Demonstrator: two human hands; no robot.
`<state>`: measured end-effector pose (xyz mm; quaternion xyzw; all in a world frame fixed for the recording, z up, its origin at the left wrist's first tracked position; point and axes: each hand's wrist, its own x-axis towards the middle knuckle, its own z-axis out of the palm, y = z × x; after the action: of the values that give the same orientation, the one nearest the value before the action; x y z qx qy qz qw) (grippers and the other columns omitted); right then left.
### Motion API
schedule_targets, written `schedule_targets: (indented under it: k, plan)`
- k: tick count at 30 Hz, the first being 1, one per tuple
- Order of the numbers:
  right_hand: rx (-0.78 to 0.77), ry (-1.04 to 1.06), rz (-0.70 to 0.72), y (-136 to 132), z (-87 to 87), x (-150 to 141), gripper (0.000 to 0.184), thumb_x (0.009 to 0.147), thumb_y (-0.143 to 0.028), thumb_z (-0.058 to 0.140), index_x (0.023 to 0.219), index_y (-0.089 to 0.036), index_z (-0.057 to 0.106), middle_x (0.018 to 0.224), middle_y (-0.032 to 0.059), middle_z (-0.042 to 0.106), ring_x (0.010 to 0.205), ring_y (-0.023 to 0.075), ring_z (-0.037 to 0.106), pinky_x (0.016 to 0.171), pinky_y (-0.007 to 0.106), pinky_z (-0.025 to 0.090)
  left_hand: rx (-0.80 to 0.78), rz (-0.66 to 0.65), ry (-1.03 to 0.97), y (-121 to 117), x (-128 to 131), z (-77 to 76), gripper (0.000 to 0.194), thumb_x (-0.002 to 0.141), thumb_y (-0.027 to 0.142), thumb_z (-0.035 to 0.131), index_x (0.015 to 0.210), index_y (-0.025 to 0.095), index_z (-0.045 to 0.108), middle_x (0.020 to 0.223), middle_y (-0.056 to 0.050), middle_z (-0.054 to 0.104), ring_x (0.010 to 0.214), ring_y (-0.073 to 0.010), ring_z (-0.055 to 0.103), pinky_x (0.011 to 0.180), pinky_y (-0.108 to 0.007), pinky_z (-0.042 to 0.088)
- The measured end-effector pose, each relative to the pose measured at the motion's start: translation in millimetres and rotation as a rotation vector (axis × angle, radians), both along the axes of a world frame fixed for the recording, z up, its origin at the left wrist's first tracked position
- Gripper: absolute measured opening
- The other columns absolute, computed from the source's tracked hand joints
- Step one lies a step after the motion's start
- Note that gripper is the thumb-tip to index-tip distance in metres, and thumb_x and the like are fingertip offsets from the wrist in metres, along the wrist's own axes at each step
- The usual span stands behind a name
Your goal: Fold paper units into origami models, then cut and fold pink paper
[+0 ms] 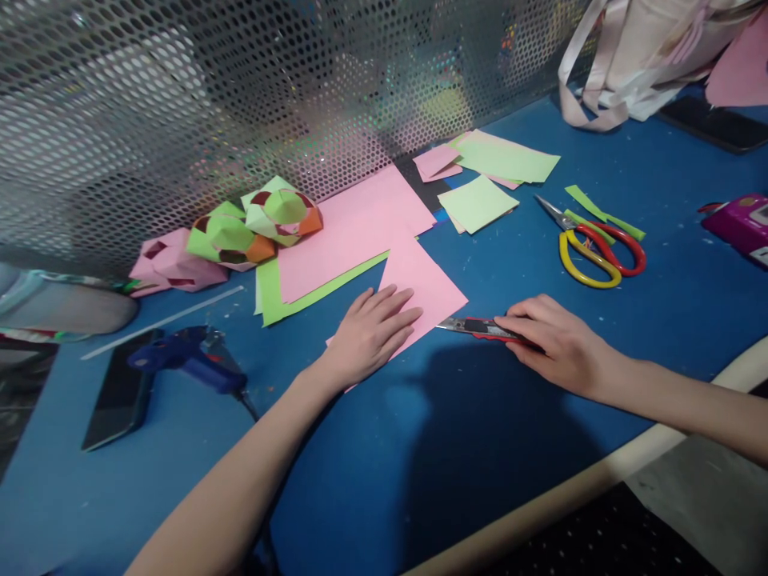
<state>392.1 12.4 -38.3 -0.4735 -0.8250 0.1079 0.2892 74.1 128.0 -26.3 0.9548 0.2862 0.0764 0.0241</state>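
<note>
My left hand lies flat with its fingers stretched over a pink sheet of paper, pressing it to the blue table. Part of the sheet is hidden under the palm. To the right, my right hand is wrapped around a red and black utility knife. The knife lies low over the table, its blade pointing left at the sheet's lower right edge. Behind the sheet, a larger pink sheet rests on green paper.
Scissors with red and yellow handles lie at right near green paper strips. Green squares are stacked at the back. Folded paper shapes stand along the perforated metal panel. A blue glue gun and a phone lie left.
</note>
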Motion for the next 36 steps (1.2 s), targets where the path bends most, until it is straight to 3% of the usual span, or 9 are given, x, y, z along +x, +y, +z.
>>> schedule_targets:
  k: [26, 36]
  plan:
    - [0.053, -0.027, 0.078, 2.3, -1.6, -7.6, 0.032, 0.095, -0.015, 0.053, 0.126, -0.018, 0.059, 0.108, 0.0125, 0.063, 0.097, 0.0259, 0.057, 0.079, 0.041, 0.05, 0.012, -0.002, 0.009, 1.0, -0.9, -3.5, 0.037, 0.103, 0.036, 0.042, 0.132, 0.027, 0.062, 0.15, -0.006, 0.052, 0.14, -0.0289, 0.045, 0.115, -0.053, 0.033]
    - [0.026, 0.014, 0.108, 0.9, 7.9, -13.3, 0.031, 0.093, -0.011, 0.055, 0.124, -0.013, 0.059, 0.109, 0.015, 0.064, 0.095, 0.0253, 0.056, 0.077, 0.04, 0.05, 0.019, 0.013, 0.019, -1.3, 2.4, -1.3, 0.037, 0.103, 0.038, 0.041, 0.131, 0.027, 0.063, 0.148, -0.006, 0.053, 0.139, -0.029, 0.046, 0.114, -0.053, 0.034]
